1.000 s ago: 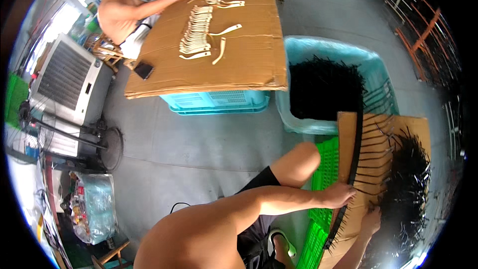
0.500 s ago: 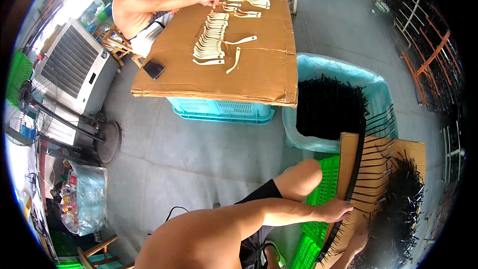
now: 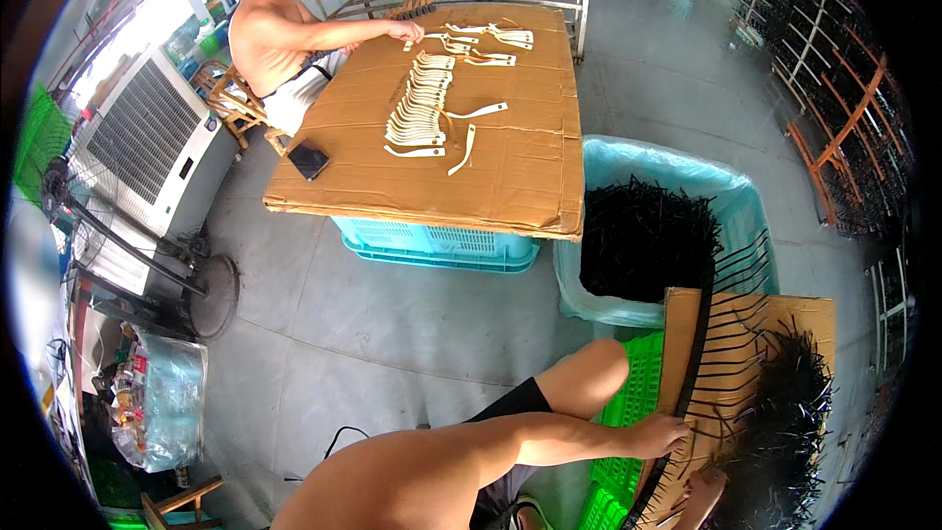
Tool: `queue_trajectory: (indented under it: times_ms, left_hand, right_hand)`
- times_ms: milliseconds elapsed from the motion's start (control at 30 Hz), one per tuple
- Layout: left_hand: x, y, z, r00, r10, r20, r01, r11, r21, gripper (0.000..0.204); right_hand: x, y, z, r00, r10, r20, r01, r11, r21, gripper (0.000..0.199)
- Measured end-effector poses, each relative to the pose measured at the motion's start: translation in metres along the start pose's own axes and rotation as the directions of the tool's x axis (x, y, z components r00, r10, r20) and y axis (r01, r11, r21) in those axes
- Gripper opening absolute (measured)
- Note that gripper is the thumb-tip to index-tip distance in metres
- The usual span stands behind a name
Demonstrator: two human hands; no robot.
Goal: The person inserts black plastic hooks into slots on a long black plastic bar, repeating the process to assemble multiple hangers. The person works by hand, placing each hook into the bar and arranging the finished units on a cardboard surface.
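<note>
A long black bar [image 3: 699, 358] with a row of thin black strips [image 3: 731, 322] sticking out sideways, like a comb, lies over a sheet of brown cardboard [image 3: 677, 326]. My left hand [image 3: 659, 435] is closed at the bar's edge, its fingertips pinching at the bar or the base of a strip; which one is hidden. Just below and to the right, my right hand [image 3: 705, 486] has its fingers bent together close to the strips. Anything between them is too small to make out. Beside it on the cardboard lies a bristly heap of loose black strips [image 3: 785, 412].
Green crates [image 3: 643, 373] stand under the cardboard. Beyond is a blue-lined bin [image 3: 613, 309] full of black pieces. A person [image 3: 285, 49] sits at a cardboard-topped table [image 3: 510, 182] with cream curved pieces [image 3: 422, 103]. A pedestal fan [image 3: 211, 296] stands left.
The whole view has tilted, so everything sits lower in the picture. My right hand has come slightly nearer to the bar and my left hand. My left hand stays at the bar.
</note>
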State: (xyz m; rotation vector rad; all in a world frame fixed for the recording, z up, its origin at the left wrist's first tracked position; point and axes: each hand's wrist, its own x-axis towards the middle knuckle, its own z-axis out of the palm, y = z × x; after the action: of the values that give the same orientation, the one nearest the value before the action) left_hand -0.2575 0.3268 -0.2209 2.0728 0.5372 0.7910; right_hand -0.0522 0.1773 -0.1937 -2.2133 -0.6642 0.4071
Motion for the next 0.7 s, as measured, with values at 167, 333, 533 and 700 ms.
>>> queue_trajectory:
  times_ms: [167,333,533,700]
  left_hand:
    - [0.002,-0.006,-0.004,0.999,-0.04,-0.019,0.04,0.999,0.019,0.017]
    - [0.003,-0.007,0.003,0.992,-0.045,-0.116,0.036,0.996,-0.081,0.013]
    - [-0.009,0.004,-0.022,0.965,-0.224,0.137,0.238,0.967,-0.092,0.014]
    - [0.008,0.01,-0.047,0.986,-0.122,-0.113,0.12,0.992,-0.023,0.019]
  right_hand:
    - [-0.012,-0.017,0.0,0.952,0.274,0.138,-0.297,0.935,0.194,0.014]
    - [-0.03,-0.051,-0.001,0.813,0.375,0.446,-0.563,0.701,0.438,0.01]
    - [-0.047,-0.078,0.002,0.761,0.472,0.445,-0.639,0.427,0.639,0.014]
    - [-0.03,-0.099,0.024,0.808,0.139,0.573,-0.588,0.26,0.766,0.016]
